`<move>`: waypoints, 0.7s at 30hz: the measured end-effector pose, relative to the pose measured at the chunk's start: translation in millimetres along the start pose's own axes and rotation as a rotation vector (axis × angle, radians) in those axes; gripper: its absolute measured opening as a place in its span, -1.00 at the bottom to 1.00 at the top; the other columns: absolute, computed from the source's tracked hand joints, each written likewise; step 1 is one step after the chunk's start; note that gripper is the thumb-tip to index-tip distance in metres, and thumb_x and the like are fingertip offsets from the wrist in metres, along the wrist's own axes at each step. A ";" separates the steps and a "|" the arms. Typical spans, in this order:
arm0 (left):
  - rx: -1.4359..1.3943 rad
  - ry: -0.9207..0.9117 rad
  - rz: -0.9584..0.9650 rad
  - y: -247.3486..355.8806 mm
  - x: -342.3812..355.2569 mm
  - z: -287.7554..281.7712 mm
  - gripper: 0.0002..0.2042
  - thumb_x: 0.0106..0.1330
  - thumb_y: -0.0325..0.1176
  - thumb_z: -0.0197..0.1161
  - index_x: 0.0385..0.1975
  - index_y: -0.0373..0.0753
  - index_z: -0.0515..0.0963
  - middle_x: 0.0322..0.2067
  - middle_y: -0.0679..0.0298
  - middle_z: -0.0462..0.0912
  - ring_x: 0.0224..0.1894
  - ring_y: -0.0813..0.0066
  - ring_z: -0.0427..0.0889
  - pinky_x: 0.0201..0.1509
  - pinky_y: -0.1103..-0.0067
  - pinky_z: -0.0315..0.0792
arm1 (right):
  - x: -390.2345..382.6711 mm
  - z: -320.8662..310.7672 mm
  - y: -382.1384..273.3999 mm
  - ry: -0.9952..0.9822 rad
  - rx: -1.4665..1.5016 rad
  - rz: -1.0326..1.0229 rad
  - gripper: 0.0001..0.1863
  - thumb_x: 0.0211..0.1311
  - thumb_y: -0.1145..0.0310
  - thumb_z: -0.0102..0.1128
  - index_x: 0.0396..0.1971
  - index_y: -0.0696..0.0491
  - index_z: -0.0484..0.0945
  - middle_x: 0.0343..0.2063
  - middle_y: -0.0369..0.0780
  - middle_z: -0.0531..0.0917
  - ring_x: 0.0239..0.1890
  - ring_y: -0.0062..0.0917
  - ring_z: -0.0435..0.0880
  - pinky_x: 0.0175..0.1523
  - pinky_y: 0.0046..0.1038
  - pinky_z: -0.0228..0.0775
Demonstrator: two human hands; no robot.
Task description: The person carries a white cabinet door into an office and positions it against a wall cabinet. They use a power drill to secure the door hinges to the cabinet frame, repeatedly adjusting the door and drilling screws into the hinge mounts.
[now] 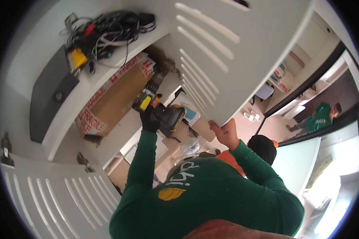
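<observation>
My left hand (150,121), in a black glove, is closed round the grip of a black and yellow cordless drill (172,118). The drill's front end points up toward a metal hinge (170,66) near the inner edge of a white slotted cabinet door (263,55); whether its bit touches a screw is too small to tell. With bare fingers, my right hand (227,134) grips the lower edge of that door, thumb on the near side. The door stands swung out from the cabinet.
A cardboard box (117,93) with red and white tape lies in the cabinet. Tangled cables (115,34) and a dark grey panel (52,95) are on the shelf above. Another slotted door (56,199) hangs at left. A person in a black cap (262,148) is below.
</observation>
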State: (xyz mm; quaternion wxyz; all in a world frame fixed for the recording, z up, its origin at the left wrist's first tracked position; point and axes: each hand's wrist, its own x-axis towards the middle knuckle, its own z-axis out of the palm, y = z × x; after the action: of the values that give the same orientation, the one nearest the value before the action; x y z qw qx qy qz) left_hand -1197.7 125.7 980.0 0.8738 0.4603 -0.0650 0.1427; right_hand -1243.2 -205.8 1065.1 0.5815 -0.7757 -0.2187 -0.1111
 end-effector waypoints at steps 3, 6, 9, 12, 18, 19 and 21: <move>0.028 0.093 0.087 -11.2 2.7 -12.2 -0.62 0.37 -0.41 0.18 0.17 -0.29 0.40 0.03 0.20 0.56 0.01 0.44 0.56 0.14 0.49 0.47 | 4.4 2.8 -19.6 -0.009 0.011 0.105 -0.83 0.08 0.58 0.23 -0.28 0.19 0.61 -0.49 -0.24 0.66 -0.46 -0.54 0.61 -0.33 -0.46 0.45; -0.064 0.157 0.117 -26.5 -3.1 -9.3 -0.63 0.43 -0.35 0.14 0.18 -0.30 0.38 0.06 0.12 0.55 0.00 0.37 0.58 0.10 0.43 0.50 | 1.6 0.7 -14.9 -0.003 0.022 0.129 -0.86 0.10 0.55 0.23 -0.30 0.20 0.62 -0.51 -0.21 0.67 -0.51 -0.46 0.63 -0.36 -0.39 0.48; 0.011 0.122 0.226 -24.2 -9.8 1.7 -0.61 0.44 -0.33 0.12 0.21 -0.31 0.37 0.11 0.08 0.53 0.03 0.32 0.58 0.13 0.41 0.50 | 3.6 -3.0 -12.5 0.009 -0.024 0.095 -0.88 0.13 0.56 0.22 -0.31 0.19 0.62 -0.50 -0.26 0.65 -0.56 -0.57 0.55 -0.44 -0.47 0.42; -0.060 0.187 0.195 -20.6 -11.3 14.0 -0.62 0.34 -0.47 0.18 0.15 -0.35 0.41 0.00 0.11 0.58 0.03 0.35 0.61 0.20 0.43 0.48 | 7.7 -3.6 -26.3 0.053 -0.032 0.151 -0.89 0.15 0.54 0.24 -0.31 0.18 0.61 -0.45 -0.25 0.65 -0.53 -0.67 0.54 -0.48 -0.55 0.37; -0.061 0.218 0.189 -2.2 -6.8 46.3 -0.65 0.26 -0.60 0.18 0.07 -0.43 0.49 -0.12 0.10 0.67 -0.10 0.39 0.70 0.07 0.50 0.58 | 5.0 -27.2 -4.3 -0.009 -0.094 0.232 -0.73 0.26 0.48 0.29 -0.06 0.21 0.55 -0.17 -0.22 0.65 -0.11 -0.52 0.59 0.06 -0.46 0.41; -0.072 0.187 0.196 0.0 -4.1 45.2 -0.65 0.26 -0.59 0.19 0.06 -0.43 0.49 -0.13 0.10 0.67 -0.09 0.39 0.70 0.07 0.50 0.58 | 5.9 -28.0 -3.3 0.005 -0.073 0.228 -0.72 0.27 0.47 0.29 -0.05 0.21 0.55 -0.16 -0.22 0.65 -0.10 -0.51 0.59 0.07 -0.44 0.42; -0.089 0.119 0.214 1.7 -0.6 43.4 -0.66 0.26 -0.59 0.20 0.05 -0.44 0.50 -0.14 0.10 0.68 -0.09 0.39 0.71 0.07 0.50 0.58 | 7.4 -38.9 -2.1 -0.101 -0.205 0.241 -0.62 0.27 0.45 0.31 0.04 0.20 0.48 -0.08 -0.19 0.62 -0.04 -0.49 0.57 0.13 -0.43 0.42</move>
State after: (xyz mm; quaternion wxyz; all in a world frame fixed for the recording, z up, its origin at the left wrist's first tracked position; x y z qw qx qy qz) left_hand -1198.0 90.8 1005.8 0.8754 0.4023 -0.0679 0.2591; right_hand -1234.5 -240.8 1081.7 0.4969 -0.8560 -0.1405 -0.0233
